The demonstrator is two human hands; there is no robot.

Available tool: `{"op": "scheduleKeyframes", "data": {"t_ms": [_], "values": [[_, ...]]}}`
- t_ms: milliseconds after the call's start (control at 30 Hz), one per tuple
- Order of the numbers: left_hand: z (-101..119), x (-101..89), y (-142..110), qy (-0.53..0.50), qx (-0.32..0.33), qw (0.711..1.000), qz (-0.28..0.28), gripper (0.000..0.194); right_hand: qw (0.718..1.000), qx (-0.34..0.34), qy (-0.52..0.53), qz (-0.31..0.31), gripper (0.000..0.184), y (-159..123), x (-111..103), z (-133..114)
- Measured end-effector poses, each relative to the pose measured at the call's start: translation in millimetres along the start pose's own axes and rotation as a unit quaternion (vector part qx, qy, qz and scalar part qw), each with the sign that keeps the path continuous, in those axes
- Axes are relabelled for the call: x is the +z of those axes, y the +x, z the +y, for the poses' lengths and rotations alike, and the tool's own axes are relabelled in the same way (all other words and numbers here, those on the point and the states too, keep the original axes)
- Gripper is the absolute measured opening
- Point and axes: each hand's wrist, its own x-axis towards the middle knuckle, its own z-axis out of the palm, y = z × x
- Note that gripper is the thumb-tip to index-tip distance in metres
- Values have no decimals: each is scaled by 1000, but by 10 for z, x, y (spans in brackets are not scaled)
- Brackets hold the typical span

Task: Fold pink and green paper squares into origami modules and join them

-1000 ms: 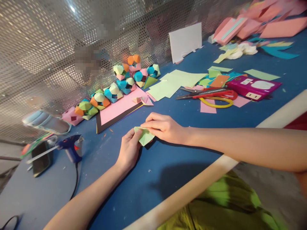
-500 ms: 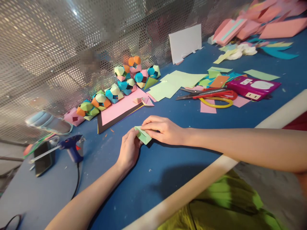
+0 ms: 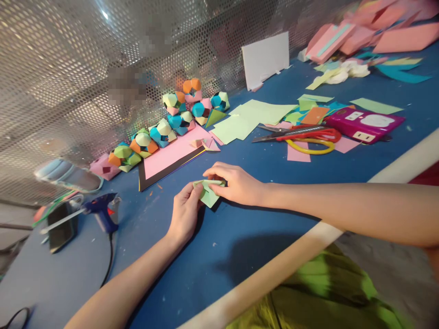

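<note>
Pale green paper, light and easily creased by my guess, so best taken by its edges, makes up the small folded piece (image 3: 210,198) over the blue table (image 3: 192,265), its left corner pinched by the left hand (image 3: 183,213), its right edge between the right hand's (image 3: 240,184) thumb and fingers.

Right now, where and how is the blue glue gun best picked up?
Probably by the glue gun's handle, from the near side, since it angles that way with the black cord trailing from its end; the pale stick juts from the back. The left hand is nearer but holds the green paper.
</note>
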Motion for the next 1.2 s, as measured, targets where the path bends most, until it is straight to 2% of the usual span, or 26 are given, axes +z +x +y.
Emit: {"op": "scheduleKeyframes", "data": {"t_ms": [133,367,500,600,733,900,1033,1200], "values": [[21,6,-11,6,3,1000,0,27,999,44,7,-14,1,21,-16,-28],[67,-7,-34,103,27,994,27,25,999,31,33,-15,5,10,-16,-50],[72,-17,-41,115,39,991,56,25,999,35,28,-18,5,20,-35,-61],[87,-10,-41,120,43,991,49,24,998,48,16,-28,7,35,-48,-58],[109,4,-36,144,44,988,34,19,999,21,17,-27,7,29,-49,-37],[95,-1,-28,159,58,985,42,12,999,-3,24,-37,5,10,-48,-40],[69,-12,-9,136,63,988,44,13,999,-3,28,-39,14,20,-66,-44],[61,-18,8,129,50,990,31,16,997,-21,14,-72,25,32,-83,5]]}}
